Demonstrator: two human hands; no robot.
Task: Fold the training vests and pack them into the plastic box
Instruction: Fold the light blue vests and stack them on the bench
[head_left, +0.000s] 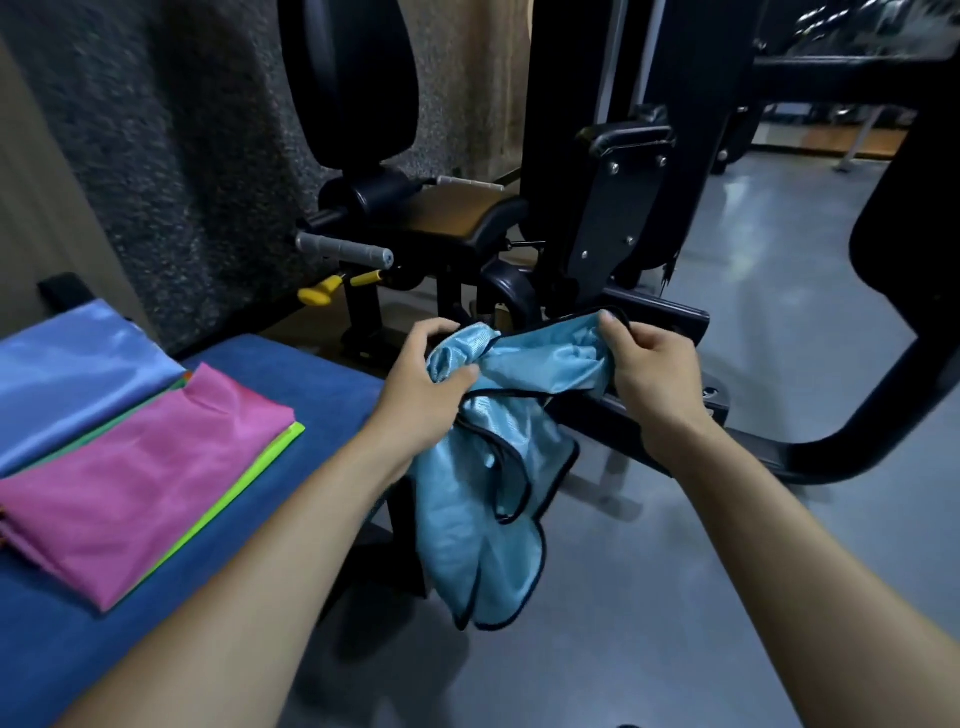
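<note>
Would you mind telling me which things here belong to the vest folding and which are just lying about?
Part of the job:
light blue vest, held by left hand and right hand
pink vest on the folded stack
blue bench under the stack

Just around:
gym machine
yellow lever
grey floor

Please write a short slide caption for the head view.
Both hands, left hand and right hand, hold a crumpled light-blue vest.
</note>
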